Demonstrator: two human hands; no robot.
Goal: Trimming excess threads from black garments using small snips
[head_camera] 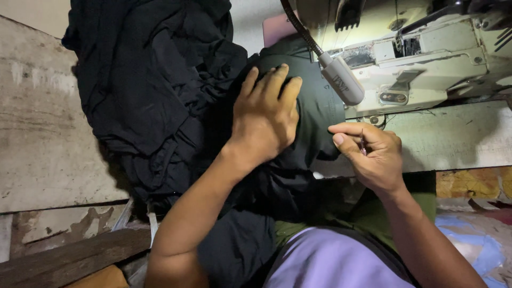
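Head view looks straight down on a sewing table [48, 144], worn and pale, with a big heap of black cloth [154, 90] spread from about 11 o'clock down through the centre. The left hand [266, 120] lies near the middle, palm down and flat on the black cloth, its fingers stretched out and close together, pointing toward 12 o'clock; it presses on the fabric rather than grasping it. The right hand [370, 154] sits just beside it at about 3 o'clock from the centre, curled loosely with thumb and forefinger pinched on a small thin dark tool [362, 145]; what kind of tool it is cannot be told, since only a short sliver shows between the fingers. The edge of the cloth reaches close to this hand, but whether the two touch cannot be told. At 1 to 2 o'clock stands the cream body of a sewing machine [426, 58], with a small white lamp head [341, 80] on a dark flexible neck hanging just above the cloth, between the two hands and the machine. At 6 o'clock a lilac garment [330, 261] covers the person's lap, and a wooden plank [69, 258] lies at 8 o'clock.
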